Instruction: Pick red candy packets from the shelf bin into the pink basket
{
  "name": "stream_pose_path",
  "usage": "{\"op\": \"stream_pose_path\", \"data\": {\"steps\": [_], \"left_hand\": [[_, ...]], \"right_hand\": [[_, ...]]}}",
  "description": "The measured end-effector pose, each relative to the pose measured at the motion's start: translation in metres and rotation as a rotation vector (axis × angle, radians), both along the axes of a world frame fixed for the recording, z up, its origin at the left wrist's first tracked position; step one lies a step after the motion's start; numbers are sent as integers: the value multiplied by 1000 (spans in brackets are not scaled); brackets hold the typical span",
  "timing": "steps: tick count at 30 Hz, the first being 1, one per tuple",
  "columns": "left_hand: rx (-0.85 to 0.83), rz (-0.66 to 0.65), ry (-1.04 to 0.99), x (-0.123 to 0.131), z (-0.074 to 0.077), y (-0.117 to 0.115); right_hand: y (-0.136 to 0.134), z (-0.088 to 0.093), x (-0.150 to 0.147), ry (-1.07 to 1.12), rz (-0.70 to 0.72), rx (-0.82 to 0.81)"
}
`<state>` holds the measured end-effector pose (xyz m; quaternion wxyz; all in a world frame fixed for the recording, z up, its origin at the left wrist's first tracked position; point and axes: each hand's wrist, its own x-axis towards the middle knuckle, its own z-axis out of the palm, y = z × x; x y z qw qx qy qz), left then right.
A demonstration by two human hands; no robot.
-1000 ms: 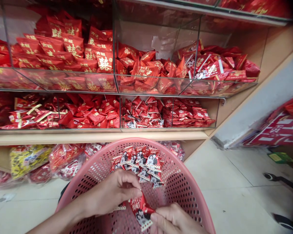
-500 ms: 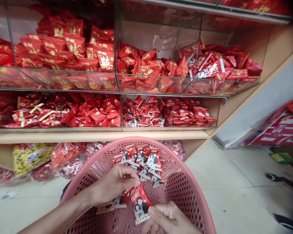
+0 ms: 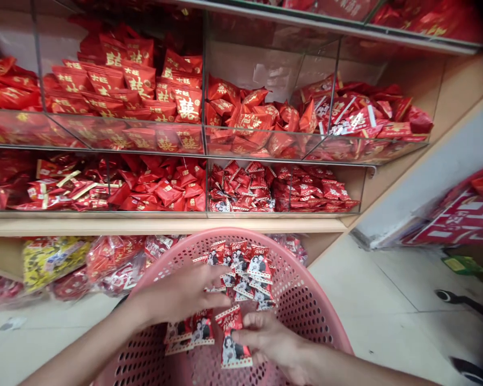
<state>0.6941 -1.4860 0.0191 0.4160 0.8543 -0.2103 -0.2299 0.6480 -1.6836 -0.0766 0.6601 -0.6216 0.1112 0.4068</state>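
A pink perforated plastic basket stands in front of me with several red candy packets lying in rows inside it. My right hand pinches the side of one red candy packet printed with a cartoon couple, its cream edge facing me. My left hand hovers over the basket's left part, somewhat blurred, fingers stretched apart and holding nothing. Below that hand lie more packets, partly covered by it.
A wooden shelf with clear-fronted bins of red wrapped sweets rises behind the basket. Bagged sweets sit beneath it, beside a yellow bag. Black chair-like legs stand on the tiled floor at right.
My left hand has let go of the packet's upper end and moved up and left. My right hand keeps the packet, now more upright. The view has shifted slightly.
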Motion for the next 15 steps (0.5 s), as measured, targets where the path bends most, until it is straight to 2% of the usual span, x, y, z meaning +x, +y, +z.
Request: {"op": "stream_pose_path", "data": {"steps": [2, 4, 7, 9, 12, 15], "left_hand": [[-8, 81, -40, 0, 16, 23], [-49, 159, -99, -1, 26, 48], [-50, 318, -197, -6, 22, 86], [-35, 468, -190, -14, 7, 108], [-124, 780, -49, -24, -28, 132], [-247, 887, 93, -27, -61, 140]], "right_hand": [[6, -13, 3, 74, -28, -27], [11, -25, 5, 91, -50, -56], [17, -39, 9, 31, -88, -95], [19, -45, 11, -6, -123, -107], [22, -53, 16, -21, -156, -75], [29, -61, 19, -22, -179, -18]]}}
